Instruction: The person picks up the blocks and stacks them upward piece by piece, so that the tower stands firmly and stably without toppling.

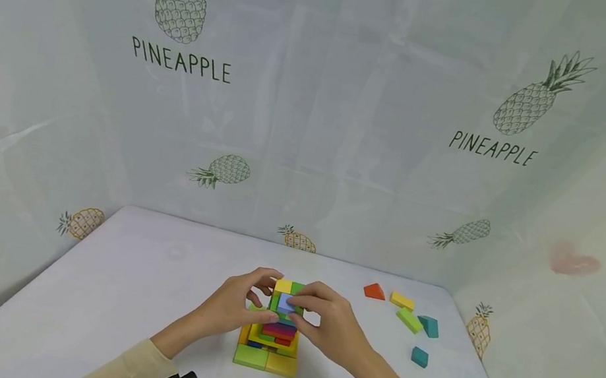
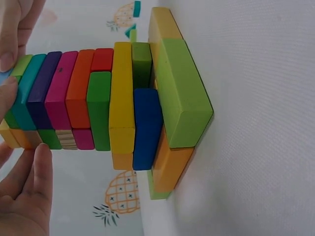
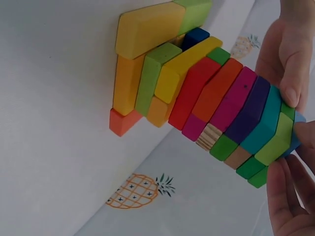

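A tall tower of coloured wooden blocks (image 1: 279, 331) stands on the table, built in layers on a wider base of green and yellow-orange blocks (image 2: 184, 93). On its top lies a light blue block (image 1: 286, 304). My right hand (image 1: 332, 321) pinches this block, index fingertip on it and thumb at its near right edge. My left hand (image 1: 236, 298) is curved round the tower's upper left side, thumb at the front face and fingers along the side. In the left wrist view, left fingertips (image 2: 43, 150) touch the upper layers. The right wrist view shows the left thumb (image 3: 291, 96) against the tower's top layers.
Loose blocks lie at the right of the table: a red-orange triangle (image 1: 374, 290), a yellow block (image 1: 402, 300), a light green block (image 1: 409, 320), and teal pieces, one a nearer teal block (image 1: 420, 357). A pineapple-print sheet (image 1: 315, 117) surrounds the table.
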### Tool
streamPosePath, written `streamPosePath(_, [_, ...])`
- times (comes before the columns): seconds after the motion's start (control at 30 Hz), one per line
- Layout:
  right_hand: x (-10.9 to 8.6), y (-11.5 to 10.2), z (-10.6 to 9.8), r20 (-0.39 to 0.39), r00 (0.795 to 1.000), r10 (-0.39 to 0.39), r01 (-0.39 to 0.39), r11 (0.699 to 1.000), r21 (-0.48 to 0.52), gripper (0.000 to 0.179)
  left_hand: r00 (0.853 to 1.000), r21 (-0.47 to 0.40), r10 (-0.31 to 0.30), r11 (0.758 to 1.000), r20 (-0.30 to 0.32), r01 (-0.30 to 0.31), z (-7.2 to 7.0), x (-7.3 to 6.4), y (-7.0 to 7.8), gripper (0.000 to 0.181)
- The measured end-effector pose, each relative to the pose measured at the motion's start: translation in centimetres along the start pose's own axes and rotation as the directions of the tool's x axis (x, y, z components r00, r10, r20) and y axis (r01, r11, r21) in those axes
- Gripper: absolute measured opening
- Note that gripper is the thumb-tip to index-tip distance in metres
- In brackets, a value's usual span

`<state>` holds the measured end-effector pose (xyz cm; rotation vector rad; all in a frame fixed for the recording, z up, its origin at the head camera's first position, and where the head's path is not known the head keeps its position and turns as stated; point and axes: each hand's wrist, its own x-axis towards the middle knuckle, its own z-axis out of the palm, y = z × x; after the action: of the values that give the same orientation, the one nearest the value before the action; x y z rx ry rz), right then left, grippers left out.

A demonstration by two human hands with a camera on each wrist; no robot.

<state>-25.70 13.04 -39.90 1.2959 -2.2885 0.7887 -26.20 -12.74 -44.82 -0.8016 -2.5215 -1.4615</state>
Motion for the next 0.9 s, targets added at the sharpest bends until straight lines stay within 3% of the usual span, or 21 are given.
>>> streamPosePath(0.9, [0.51, -0.30, 0.75, -0.043, 0.998, -0.037, 0.034, 0.997, -0.067, 0.023, 1.000, 0.010, 0.002, 1.000, 0.009, -0.003, -0.05, 0.14, 0.10, 0.070])
